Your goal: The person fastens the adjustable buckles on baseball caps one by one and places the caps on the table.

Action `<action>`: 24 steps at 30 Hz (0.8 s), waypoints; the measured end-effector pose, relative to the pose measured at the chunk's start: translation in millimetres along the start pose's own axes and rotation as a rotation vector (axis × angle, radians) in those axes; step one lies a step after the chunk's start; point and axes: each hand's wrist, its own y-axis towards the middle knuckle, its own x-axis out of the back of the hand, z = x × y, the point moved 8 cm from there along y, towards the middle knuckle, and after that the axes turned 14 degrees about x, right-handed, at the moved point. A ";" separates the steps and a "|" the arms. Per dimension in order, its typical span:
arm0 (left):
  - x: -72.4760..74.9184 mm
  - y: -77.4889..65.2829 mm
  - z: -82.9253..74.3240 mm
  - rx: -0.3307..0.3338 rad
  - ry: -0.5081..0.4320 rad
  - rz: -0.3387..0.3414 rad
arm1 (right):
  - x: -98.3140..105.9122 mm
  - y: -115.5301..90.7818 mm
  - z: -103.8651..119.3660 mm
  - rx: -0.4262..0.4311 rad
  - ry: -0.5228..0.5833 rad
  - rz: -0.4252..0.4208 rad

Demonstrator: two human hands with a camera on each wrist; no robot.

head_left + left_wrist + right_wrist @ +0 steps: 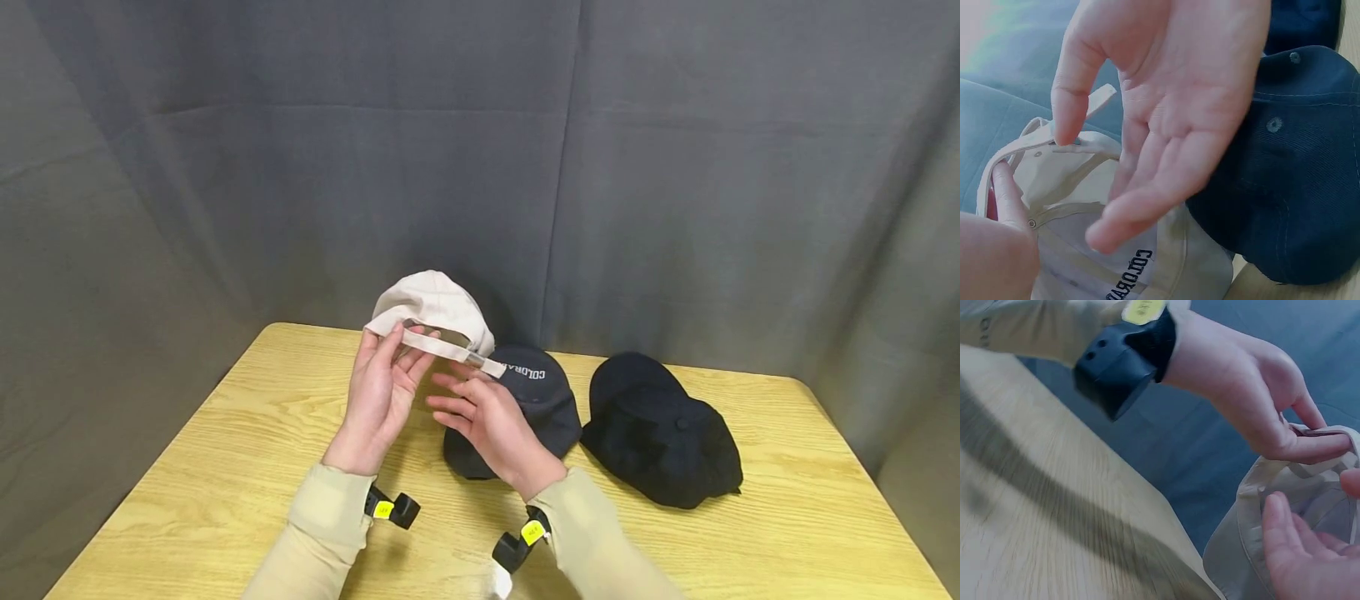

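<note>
A beige baseball cap (438, 298) is held up above the table, its back opening and strap (492, 367) toward me. My left hand (377, 396) grips the left end of the rim, thumb outside and fingers in the opening. Beside the strap's buckle end is my right hand (498, 425), palm turned inward and fingers loosely extended. Its thumb (1071, 115) overlaps the strap in the left wrist view, where dark lettering (1132, 275) shows inside the cap. Behind the right hand, a dark cap (551, 404) with white lettering lies on the table, partly hidden.
A plain black cap (667, 446) lies to the right, brim toward the back and close to the lettered cap. The wood-grain table (217, 467) ends at a grey curtain (697, 208). Each wrist wears a small black camera (405, 511).
</note>
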 end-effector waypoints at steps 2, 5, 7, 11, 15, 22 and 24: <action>0.8 0.0 0.1 -0.001 0.002 -0.001 | 0.5 2.1 1.7 0.016 0.051 -0.016; 1.5 0.1 -0.8 -0.004 0.003 -0.003 | 2.5 4.9 6.2 0.043 0.124 -0.038; 1.8 0.5 -1.9 -0.008 0.004 -0.004 | 4.1 7.0 9.5 0.055 0.174 -0.055; 2.2 1.1 -3.4 -0.010 -0.006 -0.013 | 8.4 11.4 18.7 0.081 0.219 -0.094; 3.5 2.7 -3.6 0.003 -0.036 -0.031 | 11.6 15.2 30.1 0.108 0.238 -0.129; 11.1 8.9 -8.4 0.071 -0.109 -0.092 | 15.0 22.5 39.3 0.125 0.202 -0.168; 15.5 11.1 -11.7 0.092 -0.143 -0.104 | 17.6 23.4 38.7 0.118 0.187 -0.189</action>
